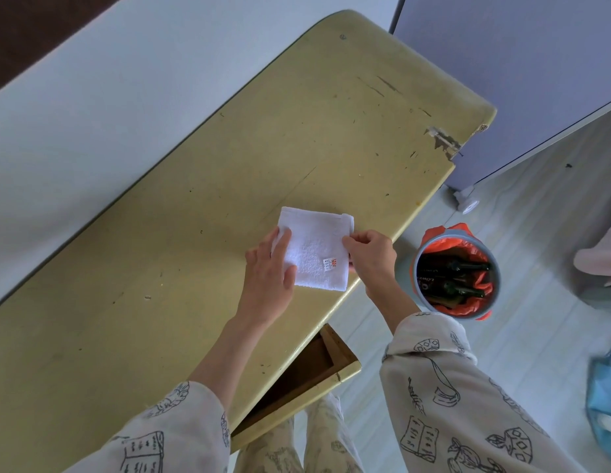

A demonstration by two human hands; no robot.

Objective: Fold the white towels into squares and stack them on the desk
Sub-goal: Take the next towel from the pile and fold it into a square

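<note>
One white towel (pixel 314 244), folded into a small square with a red and white label near its front corner, lies on the yellow desk (pixel 194 261) close to the desk's right edge. My left hand (pixel 268 271) rests flat on the towel's left side, fingers straight. My right hand (pixel 370 256) pinches the towel's right edge between thumb and curled fingers. No other towel is in view.
A desk drawer (pixel 317 370) stands open below the front edge by my legs. On the floor to the right sits a bin (pixel 455 271) with an orange liner and dark bottles. A purple cabinet (pixel 501 80) stands at the desk's far end, and a blue object (pixel 604 397) sits at the right edge.
</note>
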